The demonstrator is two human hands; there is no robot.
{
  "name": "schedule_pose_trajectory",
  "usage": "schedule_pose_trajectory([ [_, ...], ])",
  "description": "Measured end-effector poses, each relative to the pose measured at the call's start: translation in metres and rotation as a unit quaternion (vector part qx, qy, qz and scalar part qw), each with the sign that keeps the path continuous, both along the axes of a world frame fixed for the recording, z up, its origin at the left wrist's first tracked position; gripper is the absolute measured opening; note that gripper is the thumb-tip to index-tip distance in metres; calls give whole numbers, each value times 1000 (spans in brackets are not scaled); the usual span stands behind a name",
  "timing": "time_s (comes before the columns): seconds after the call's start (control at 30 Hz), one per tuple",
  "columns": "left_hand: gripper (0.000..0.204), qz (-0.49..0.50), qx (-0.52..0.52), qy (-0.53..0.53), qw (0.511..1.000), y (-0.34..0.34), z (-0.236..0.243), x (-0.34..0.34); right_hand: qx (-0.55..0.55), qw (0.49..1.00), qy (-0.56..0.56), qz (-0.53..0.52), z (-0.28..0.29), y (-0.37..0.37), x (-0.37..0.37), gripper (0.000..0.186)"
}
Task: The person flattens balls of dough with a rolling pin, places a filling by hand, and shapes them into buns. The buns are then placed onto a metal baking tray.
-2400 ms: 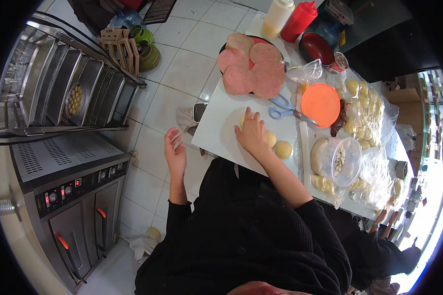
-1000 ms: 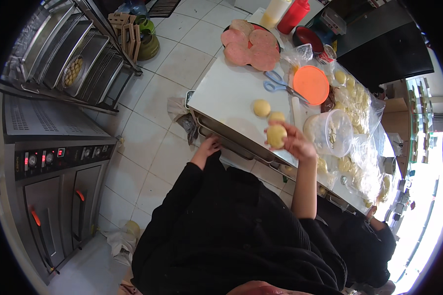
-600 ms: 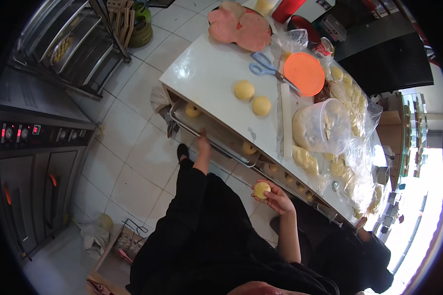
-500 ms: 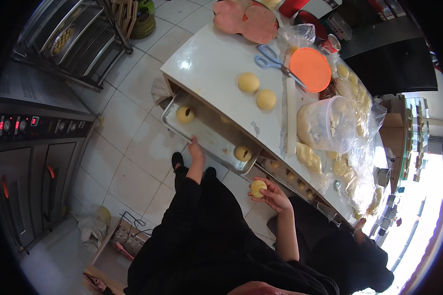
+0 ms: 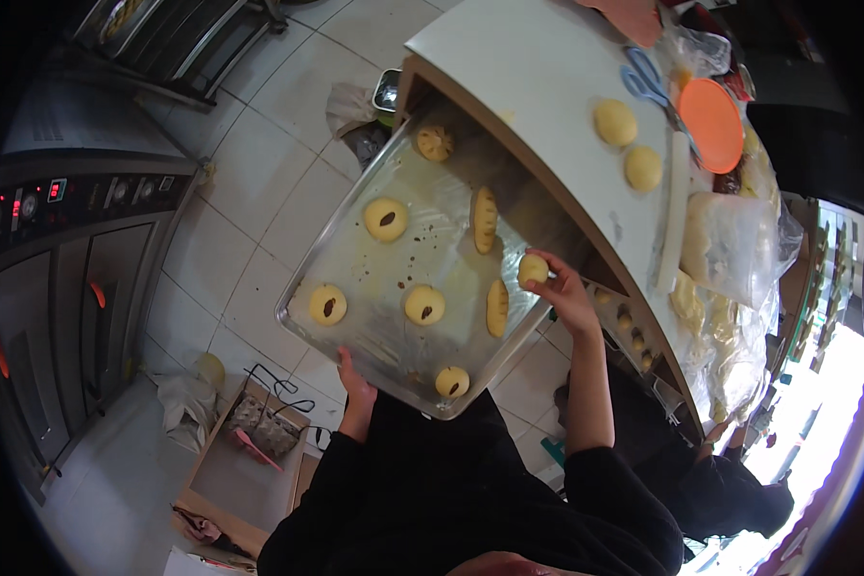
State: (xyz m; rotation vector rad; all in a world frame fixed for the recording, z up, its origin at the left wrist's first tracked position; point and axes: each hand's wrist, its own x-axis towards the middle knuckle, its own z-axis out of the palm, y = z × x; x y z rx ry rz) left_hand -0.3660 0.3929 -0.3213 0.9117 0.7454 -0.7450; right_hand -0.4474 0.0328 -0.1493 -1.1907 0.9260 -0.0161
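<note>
A metal baking tray juts far out from under the white table. My left hand grips its near left edge, thumb along the rim and the fingers mostly hidden. Over the tray's right side, my right hand holds a small round dough ball between thumb and fingers. Several round dough buns with dark filling on top lie spread on the tray. Two long scored dough pieces lie near the right side, one just below the held ball. A pleated bun sits in the far corner.
On the table are two dough balls, blue-handled scissors, an orange lid and plastic-covered dough. An oven stands at left, with an open box on the floor. Another person in black is at lower right.
The tray has been pulled out toward me, showing more buns and the long pieces. My right hand has brought the dough ball over the tray's right side. My view has shifted.
</note>
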Motion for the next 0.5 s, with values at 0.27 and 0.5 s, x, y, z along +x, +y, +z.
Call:
schedule_pose_trajectory([
  [0.27,54,1,57,17,998,51,8,5,-348,931,74,87,-59,-34,108,45],
  [0.5,50,39,67,40,996,78,-2,0,-493,836,174,169,-65,-73,123,44],
])
